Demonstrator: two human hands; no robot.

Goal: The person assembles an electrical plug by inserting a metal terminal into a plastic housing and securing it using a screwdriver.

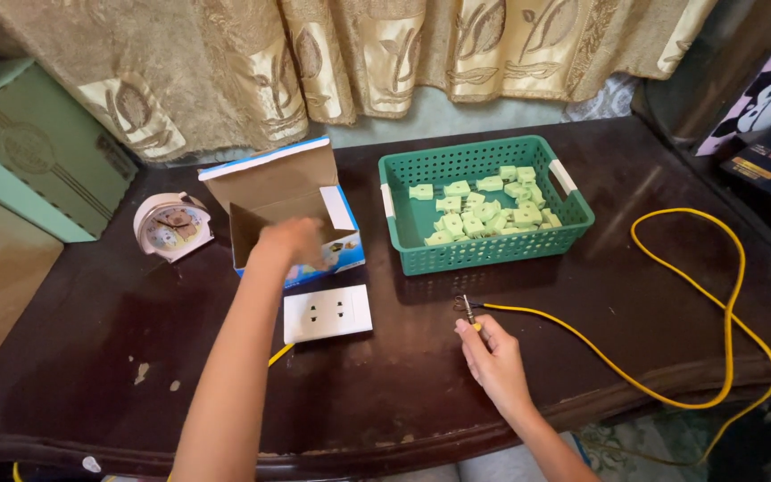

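Observation:
My left hand [292,243] reaches into an open cardboard box [283,192] with blue sides; the hand is blurred and whatever its fingers hold is hidden. My right hand [493,357] pinches the stripped end of a yellow cable [716,268], its bare wire tips [467,308] pointing away from me. A white double socket plate [327,312] lies flat between my two hands. Behind the cable end stands a green plastic basket [403,228] filled with several pale green socket modules [484,210].
A small pink alarm clock [171,225] stands left of the box. A green carton [37,152] sits at the far left. Curtains [359,54] hang behind the dark wooden table [91,357]. The cable loops over the table's right front edge.

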